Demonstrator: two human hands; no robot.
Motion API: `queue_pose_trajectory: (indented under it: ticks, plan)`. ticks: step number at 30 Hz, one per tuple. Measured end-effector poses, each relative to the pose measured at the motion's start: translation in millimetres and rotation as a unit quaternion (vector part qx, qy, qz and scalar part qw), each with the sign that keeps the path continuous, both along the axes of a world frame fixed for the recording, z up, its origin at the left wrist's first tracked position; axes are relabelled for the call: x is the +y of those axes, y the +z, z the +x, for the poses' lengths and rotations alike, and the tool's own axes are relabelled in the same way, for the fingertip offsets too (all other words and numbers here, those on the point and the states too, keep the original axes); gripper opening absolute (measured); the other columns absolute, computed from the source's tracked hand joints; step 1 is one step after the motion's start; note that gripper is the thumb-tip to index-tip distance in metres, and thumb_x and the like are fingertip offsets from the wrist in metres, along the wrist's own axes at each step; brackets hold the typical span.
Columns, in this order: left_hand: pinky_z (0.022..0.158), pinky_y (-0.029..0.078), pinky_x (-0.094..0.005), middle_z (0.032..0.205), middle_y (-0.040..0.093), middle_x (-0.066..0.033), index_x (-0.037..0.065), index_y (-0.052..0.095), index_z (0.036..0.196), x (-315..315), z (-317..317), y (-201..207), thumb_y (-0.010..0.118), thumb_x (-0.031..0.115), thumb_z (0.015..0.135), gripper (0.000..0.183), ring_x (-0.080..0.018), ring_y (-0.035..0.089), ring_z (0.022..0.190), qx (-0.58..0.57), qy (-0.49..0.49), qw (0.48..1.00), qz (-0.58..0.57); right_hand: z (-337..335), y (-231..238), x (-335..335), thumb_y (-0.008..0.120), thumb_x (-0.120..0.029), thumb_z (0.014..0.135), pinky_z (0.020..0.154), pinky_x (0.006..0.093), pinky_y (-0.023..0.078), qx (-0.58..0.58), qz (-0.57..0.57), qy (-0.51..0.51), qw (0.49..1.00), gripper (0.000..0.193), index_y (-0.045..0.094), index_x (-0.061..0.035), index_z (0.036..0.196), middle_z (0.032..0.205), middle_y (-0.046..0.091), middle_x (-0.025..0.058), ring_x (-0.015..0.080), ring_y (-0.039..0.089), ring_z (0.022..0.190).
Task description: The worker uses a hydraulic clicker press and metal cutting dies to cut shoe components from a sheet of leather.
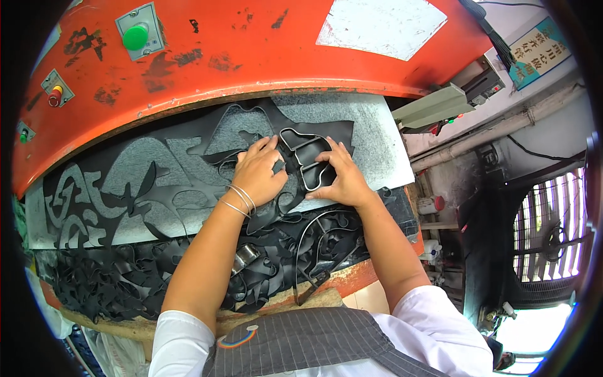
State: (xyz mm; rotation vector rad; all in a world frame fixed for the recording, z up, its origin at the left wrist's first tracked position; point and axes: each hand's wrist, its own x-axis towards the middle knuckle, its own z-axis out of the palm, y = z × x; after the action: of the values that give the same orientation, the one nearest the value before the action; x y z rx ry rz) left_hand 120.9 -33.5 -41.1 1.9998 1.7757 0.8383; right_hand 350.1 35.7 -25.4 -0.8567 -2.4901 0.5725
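A metal cutting die (306, 135), a thin pale-edged outline with a crossbar, lies on a black leather sheet (343, 131). My right hand (344, 174) grips its right side, fingers on the upper edge and thumb near the lower end. Just left of the die, my left hand (259, 168) is bent over the leather and holds cut strips of it; part of that grip is hidden under the palm. Shaped openings in the sheet show the pale cutting board (377, 141) beneath.
An orange press (264, 50) with a green button (135, 38) and a red knob (56, 95) overhangs the board's far side. Black leather scraps (125, 279) pile along the near edge. Among them lie a larger curved metal die (298, 251) and a shiny metal roll (245, 259).
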Motion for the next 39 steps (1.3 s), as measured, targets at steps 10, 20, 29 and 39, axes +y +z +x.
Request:
queue_pose_trajectory:
  ticks: [10, 20, 29, 39]
  plan:
    - [0.103, 0.031, -0.0462, 0.145, 0.041, -0.0193, 0.003, 0.061, 0.096, 2.9, 3.1, 11.5, 0.06, 0.023, 0.074, 0.03, -0.0327, 0.034, 0.135, 0.017, -0.013, 0.999, -0.036, 4.7, -2.2, 4.1, 0.09, -0.045, 0.048, 0.113, 0.0541, 0.021, -0.003, 0.008, -0.002, 1.0, 0.078, 0.055, -0.0097, 0.109, 0.131, 0.048, 0.0264, 0.0421, 0.034, 0.134]
    - [0.072, 0.051, -0.0303, 0.07, 0.064, -0.0087, 0.001, 0.055, 0.094, -99.1, -71.1, 69.1, 0.055, 0.019, 0.097, 0.018, -0.0136, 0.064, 0.069, -0.474, 0.117, 0.865, 0.115, 10.5, 66.1, -75.2, 0.086, -0.037, 0.062, 0.102, 0.0458, 0.036, 0.11, 0.093, -0.107, 0.984, 0.085, 0.048, -0.0057, 0.131, 0.131, 0.048, 0.0208, 0.0386, 0.045, 0.121]
    - [0.108, 0.031, -0.0369, 0.144, 0.04, -0.0228, -0.008, 0.034, 0.14, -261.1, -359.9, 100.0, 0.047, 0.042, 0.098, 0.067, -0.0327, 0.043, 0.129, -0.134, 0.591, 0.704, 0.369, -178.3, 144.2, -147.4, 0.071, -0.042, 0.081, 0.07, 0.0408, 0.052, 0.212, -0.046, 0.023, 0.976, 0.059, 0.048, -0.0052, 0.12, 0.098, 0.065, 0.0163, 0.0325, 0.066, 0.085]
    - [0.084, 0.045, -0.0312, 0.106, 0.062, -0.012, 0.0, 0.058, 0.117, -375.7, -320.7, 105.9, 0.048, 0.036, 0.099, 0.041, -0.0187, 0.056, 0.092, -0.214, 0.446, 0.836, 0.237, -160.5, 132.8, -210.7, 0.069, -0.036, 0.083, 0.062, 0.0478, 0.048, 0.153, -0.074, 0.065, 0.983, 0.039, 0.048, -0.0048, 0.097, 0.071, 0.063, 0.0156, 0.0386, 0.063, 0.068]
